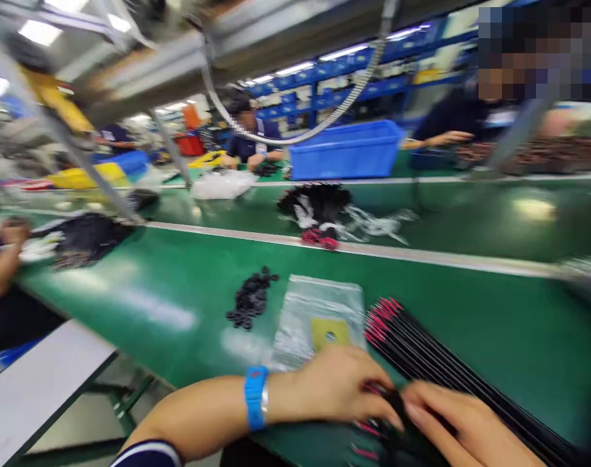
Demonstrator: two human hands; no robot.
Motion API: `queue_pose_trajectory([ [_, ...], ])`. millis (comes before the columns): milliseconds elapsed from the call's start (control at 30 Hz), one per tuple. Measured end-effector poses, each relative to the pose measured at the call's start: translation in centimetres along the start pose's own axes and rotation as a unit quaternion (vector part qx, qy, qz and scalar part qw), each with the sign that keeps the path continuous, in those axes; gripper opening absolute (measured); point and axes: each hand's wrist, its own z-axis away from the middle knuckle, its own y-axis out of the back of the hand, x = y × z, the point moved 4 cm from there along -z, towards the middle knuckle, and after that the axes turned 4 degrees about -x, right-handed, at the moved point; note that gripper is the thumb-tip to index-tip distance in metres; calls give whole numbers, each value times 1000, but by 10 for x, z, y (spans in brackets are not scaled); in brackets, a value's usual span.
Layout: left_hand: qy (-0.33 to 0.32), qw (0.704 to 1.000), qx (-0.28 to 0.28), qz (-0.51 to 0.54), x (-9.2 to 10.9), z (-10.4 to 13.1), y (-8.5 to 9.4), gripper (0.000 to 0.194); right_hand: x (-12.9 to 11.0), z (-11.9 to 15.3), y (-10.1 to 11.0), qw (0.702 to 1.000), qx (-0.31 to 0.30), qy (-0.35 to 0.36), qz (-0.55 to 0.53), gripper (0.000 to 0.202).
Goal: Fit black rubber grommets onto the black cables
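Note:
My left hand, with a blue band on the wrist, is closed around black cables with red ends at the bottom of the view. Close beside it on the right, my right hand has its fingers pressed together at the same dark cables; blur hides exactly what they pinch. A bundle of black cables with red tips lies diagonally behind my right hand. Beyond my left hand is a clear plastic bag with a yellow piece on it. Small black rings form a pile left of the bag.
Past the pale divider strip lies a black cable bundle with white ties. A blue bin stands farther back. Other people sit across the table and at the left edge. A white stool is at lower left.

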Motion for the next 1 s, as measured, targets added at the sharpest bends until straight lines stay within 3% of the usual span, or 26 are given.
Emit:
queue_pose_trajectory([
  [33,19,999,2,30,-1,1,6,30,-6,4,0,996,-78,24,-36,33],
  [67,46,997,-10,62,-5,2,11,32,-8,6,2,992,-111,11,-55,34],
  [233,112,969,-37,219,-20,1,14,35,-9,-4,14,993,-96,-4,-65,22],
  [467,140,942,-53,301,-20,4,4,27,-13,-2,13,994,-88,9,-71,18],
  [633,100,951,-82,281,-9,7,11,24,-16,-1,14,991,-100,36,-85,18],
  [700,59,964,-119,231,2,8,16,23,-16,-1,14,992,-70,59,-82,18],
  [833,1,974,-173,143,17,15,25,25,-9,0,12,993,76,30,86,18],
  [1000,-31,944,-239,226,22,22,16,30,-12,1,-4,953,83,-15,291,23],
])
